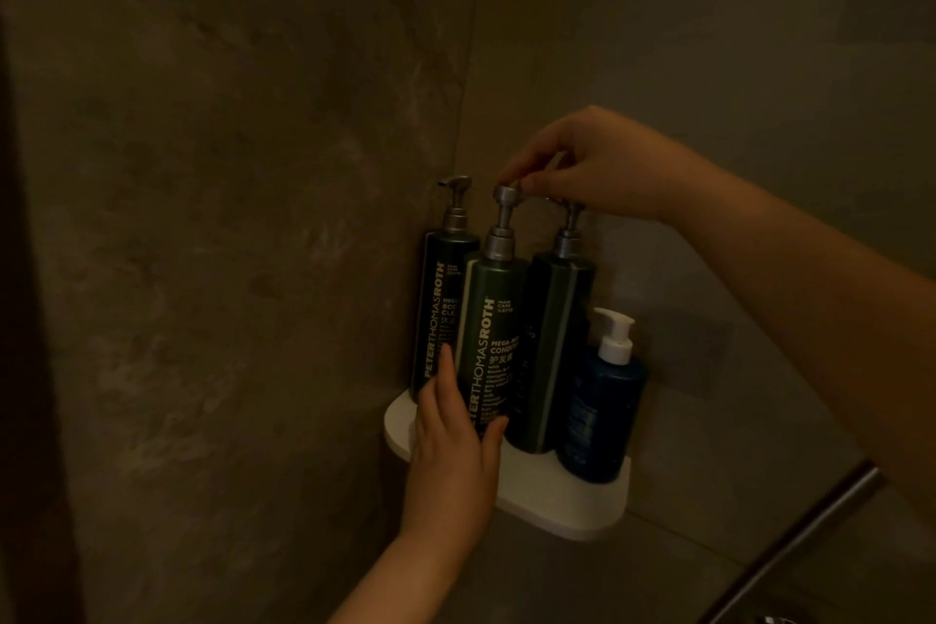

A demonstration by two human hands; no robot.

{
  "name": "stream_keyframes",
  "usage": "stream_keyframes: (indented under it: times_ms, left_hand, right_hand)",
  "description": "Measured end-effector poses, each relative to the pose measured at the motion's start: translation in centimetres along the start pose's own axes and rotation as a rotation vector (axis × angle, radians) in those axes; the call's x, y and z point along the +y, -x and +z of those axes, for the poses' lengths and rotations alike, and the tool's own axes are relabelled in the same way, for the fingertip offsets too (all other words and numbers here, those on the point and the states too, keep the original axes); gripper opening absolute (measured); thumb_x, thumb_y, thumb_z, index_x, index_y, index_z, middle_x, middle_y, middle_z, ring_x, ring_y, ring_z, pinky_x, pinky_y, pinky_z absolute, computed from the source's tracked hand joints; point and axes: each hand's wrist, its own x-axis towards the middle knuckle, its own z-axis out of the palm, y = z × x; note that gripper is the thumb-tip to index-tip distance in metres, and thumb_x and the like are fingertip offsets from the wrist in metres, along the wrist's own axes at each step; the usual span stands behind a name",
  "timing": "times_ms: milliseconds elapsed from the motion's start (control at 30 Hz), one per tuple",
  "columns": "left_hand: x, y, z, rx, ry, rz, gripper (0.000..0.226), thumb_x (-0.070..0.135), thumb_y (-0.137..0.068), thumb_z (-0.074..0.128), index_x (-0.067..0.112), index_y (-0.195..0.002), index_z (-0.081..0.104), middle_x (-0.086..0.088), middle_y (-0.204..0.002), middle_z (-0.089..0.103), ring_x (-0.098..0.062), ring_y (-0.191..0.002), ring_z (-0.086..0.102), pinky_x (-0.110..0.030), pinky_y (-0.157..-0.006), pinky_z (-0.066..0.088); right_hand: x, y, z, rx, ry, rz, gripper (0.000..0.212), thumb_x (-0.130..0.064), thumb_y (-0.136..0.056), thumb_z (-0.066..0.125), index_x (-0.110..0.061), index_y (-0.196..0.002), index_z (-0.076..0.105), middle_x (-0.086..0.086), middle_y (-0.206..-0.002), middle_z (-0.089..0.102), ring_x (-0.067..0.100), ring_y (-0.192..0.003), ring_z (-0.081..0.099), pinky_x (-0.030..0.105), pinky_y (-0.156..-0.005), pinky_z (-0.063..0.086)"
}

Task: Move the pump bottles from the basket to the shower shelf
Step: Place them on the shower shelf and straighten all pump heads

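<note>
The left hand [453,446], nearest the lens, is being used to grip the lower body of the middle bottle [494,334]. Its fingers are being laid along the bottle's left side and its thumb across the front. This tall green bottle, with white lettering and a metal pump, is standing on the white shower shelf [567,507] in the wall corner. A darker left bottle [443,299] is being crowded just behind it, by the wall. Its pump head is being pinched between the fingertips of the right hand [582,167]. A third bottle [552,350], tall and dark, is standing just beside it, followed by a short blue bottle [602,416] with a white pump near the shelf's right end. A bare strip is being left along the rounded front edge. A metal rail [810,537] is slanting at lower right.
</note>
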Motion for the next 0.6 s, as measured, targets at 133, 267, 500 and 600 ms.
stream_keyframes:
  times_ms: [133,267,500,600]
  left_hand:
    - [0.0,0.0,-0.1,-0.004,-0.012,0.004,0.09,0.034,-0.091,0.054,0.046,-0.13,-0.026,-0.001,-0.15,0.015,-0.017,-0.137,0.021,-0.024,-0.105,0.021]
    - [0.0,0.0,-0.1,-0.009,-0.011,0.004,0.089,0.033,-0.091,0.054,0.044,-0.131,-0.025,-0.002,-0.15,0.016,-0.017,-0.137,0.021,-0.025,-0.107,0.021]
    - [0.0,0.1,-0.2,-0.015,-0.007,-0.002,0.088,0.035,-0.091,0.052,0.046,-0.13,-0.026,-0.001,-0.151,0.015,-0.017,-0.137,0.02,-0.022,-0.103,0.019]
    - [-0.1,0.0,-0.1,-0.019,-0.004,-0.006,0.089,0.036,-0.091,0.052,0.048,-0.129,-0.028,0.0,-0.151,0.013,-0.015,-0.137,0.019,-0.022,-0.104,0.019]
  right_hand:
    - [-0.3,-0.4,0.1,0.003,-0.013,0.028,0.016,-0.017,-0.087,0.063,-0.026,-0.096,0.074,-0.002,-0.075,0.069,-0.003,-0.056,0.055,0.006,-0.05,0.039]
    - [-0.3,-0.6,0.2,0.016,-0.018,0.041,0.015,-0.018,-0.085,0.065,-0.021,-0.096,0.076,-0.005,-0.067,0.066,-0.003,-0.054,0.053,0.008,-0.05,0.038]
    - [0.6,-0.1,0.3,0.076,-0.143,0.035,0.013,-0.017,-0.087,0.064,-0.016,-0.095,0.074,-0.01,-0.067,0.066,-0.012,-0.051,0.055,0.001,-0.049,0.038]
    - [0.9,0.4,0.2,0.033,-0.127,-0.037,0.02,-0.01,-0.087,0.063,-0.023,-0.099,0.072,-0.007,-0.09,0.072,-0.008,-0.076,0.062,0.007,-0.072,0.047]
